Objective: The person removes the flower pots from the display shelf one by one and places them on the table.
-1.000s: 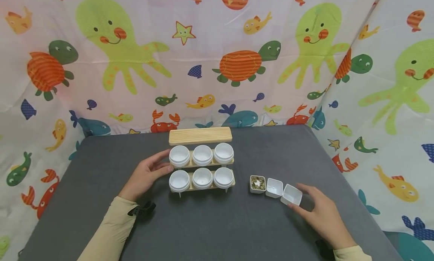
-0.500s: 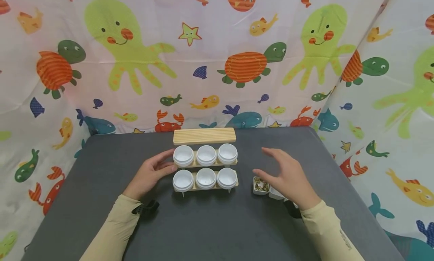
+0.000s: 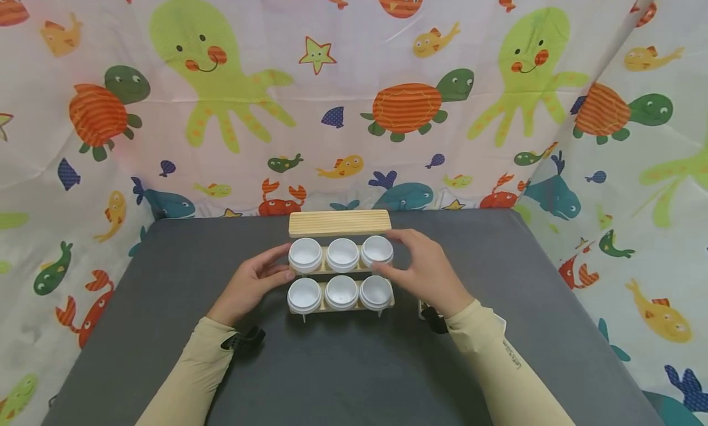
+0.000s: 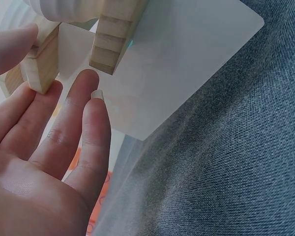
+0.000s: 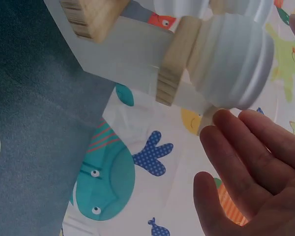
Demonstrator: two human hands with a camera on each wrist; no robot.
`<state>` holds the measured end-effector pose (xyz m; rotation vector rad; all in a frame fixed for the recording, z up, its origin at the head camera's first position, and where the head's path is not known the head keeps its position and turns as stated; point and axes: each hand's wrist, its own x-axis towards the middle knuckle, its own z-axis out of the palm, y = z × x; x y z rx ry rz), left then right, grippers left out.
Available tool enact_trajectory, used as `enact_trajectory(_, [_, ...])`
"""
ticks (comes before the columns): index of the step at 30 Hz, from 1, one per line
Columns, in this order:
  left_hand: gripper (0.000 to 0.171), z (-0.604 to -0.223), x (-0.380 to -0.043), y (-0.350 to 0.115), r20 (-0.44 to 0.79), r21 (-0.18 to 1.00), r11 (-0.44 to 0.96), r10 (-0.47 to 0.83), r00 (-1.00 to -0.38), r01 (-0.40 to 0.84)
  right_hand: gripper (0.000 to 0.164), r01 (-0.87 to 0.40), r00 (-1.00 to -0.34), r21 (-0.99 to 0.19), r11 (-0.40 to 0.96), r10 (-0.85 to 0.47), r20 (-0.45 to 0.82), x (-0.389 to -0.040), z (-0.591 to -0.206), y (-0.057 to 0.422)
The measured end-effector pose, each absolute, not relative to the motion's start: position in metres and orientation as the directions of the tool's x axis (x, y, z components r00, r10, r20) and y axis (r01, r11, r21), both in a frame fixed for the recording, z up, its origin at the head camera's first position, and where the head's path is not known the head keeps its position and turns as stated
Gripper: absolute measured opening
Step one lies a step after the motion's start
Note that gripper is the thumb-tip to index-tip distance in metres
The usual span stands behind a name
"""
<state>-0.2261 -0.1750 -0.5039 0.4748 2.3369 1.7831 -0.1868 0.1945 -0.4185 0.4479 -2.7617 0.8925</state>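
At the left end of the rack [image 3: 340,223], your left grip [image 3: 249,286] is pinching it; opposite, your right grip [image 3: 426,265] is standing wide around a cup [image 3: 377,249].

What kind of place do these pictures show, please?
Probably a small indoor workspace, perhaps arranged for filming, though I cannot be sure. A grey table stands against a curtain printed with sea animals, and it carries a wooden stand with six white cups.

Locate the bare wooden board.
In the head view, the bare wooden board is near the middle, just beyond the back row of white cups, with the right hand near its right end.
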Motion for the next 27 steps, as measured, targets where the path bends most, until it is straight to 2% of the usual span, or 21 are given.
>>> enact_trajectory(11, [0.069,-0.503,-0.228,-0.174,0.032,0.963,0.241,0.343,-0.939,0.121,0.075,-0.317,-0.947,-0.548,0.774,-0.224,0.231,-0.193,-0.42,0.19])
enact_trajectory(27, [0.069,-0.499,-0.229,-0.173,0.023,0.966,0.236,0.336,-0.942,0.108,0.072,-0.29,-0.955,-0.574,0.766,-0.195,0.222,-0.198,-0.421,0.199])
